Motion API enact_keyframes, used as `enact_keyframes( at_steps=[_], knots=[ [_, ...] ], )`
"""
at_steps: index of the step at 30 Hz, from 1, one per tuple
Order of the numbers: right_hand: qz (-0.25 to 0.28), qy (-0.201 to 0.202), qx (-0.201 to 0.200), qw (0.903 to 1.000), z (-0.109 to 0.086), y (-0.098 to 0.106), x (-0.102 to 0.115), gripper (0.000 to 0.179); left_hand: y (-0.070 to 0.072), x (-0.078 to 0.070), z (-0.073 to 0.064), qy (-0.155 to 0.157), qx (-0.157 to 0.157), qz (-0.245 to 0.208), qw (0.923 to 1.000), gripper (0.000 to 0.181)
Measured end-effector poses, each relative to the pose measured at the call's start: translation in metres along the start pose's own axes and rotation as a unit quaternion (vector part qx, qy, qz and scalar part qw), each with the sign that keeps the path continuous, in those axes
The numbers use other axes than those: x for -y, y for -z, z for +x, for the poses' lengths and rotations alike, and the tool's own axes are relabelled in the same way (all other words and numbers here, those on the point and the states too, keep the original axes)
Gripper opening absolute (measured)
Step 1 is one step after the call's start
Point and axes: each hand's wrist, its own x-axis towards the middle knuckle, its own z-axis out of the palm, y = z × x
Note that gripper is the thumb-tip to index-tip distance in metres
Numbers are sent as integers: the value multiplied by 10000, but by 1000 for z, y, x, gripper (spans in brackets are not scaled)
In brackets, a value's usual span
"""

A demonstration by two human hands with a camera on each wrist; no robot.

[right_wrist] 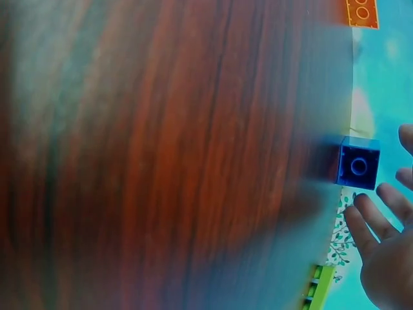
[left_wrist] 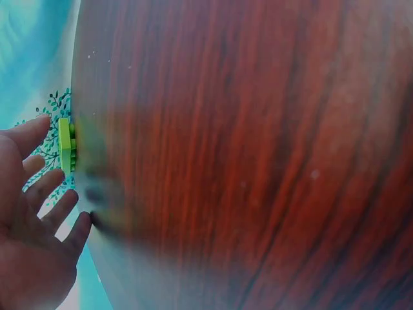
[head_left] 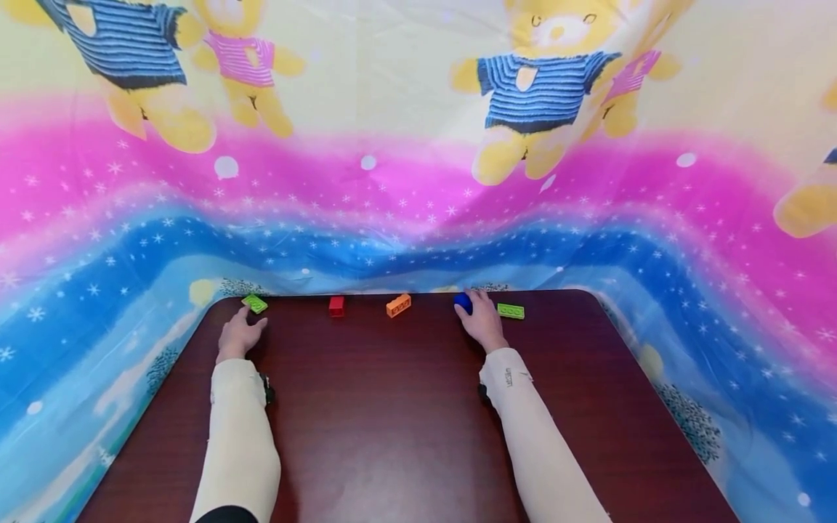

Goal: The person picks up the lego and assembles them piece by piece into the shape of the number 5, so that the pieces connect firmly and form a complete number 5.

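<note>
At the far left of the table, my left hand point(head_left: 240, 335) reaches toward a light green toy building brick point(head_left: 255, 303). Its fingers spread loosely, and in the left wrist view the thumb is close beside the green brick point(left_wrist: 65, 145). Over at the right, my right hand point(head_left: 485, 323) is by a blue brick point(head_left: 463, 302), partly covering it in the head view. The right wrist view shows the blue brick point(right_wrist: 359, 166) with its hollow side facing the camera, and the fingers point(right_wrist: 364, 236) extended with a gap between them and the brick.
Along the far edge of the dark brown table point(head_left: 392, 407) lie a red brick point(head_left: 336, 306) and an orange brick point(head_left: 398, 306), between the hands. Another green brick point(head_left: 511, 311) lies just right of my right hand. A printed bear curtain point(head_left: 418, 189) hangs behind the table.
</note>
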Motion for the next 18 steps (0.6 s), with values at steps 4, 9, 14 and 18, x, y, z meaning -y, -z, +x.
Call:
enact_keyframes(
  at_steps=[4, 9, 14, 18],
  knots=[
    [18, -125, 28, 9999, 1, -4, 0, 58, -2, -3, -2, 1, 98, 235, 9997, 73],
    [-35, -141, -9, 9999, 2, -8, 1, 56, -3, -10, -4, -71, 27, 431, 9990, 69],
    [-93, -96, -53, 9999, 2, -10, 3, 53, -3, -13, -5, -164, -44, 400, 9991, 71],
    [-178, -71, -109, 9998, 4, -11, 4, 50, -4, -13, -3, -193, 99, 413, 9989, 71]
  ],
)
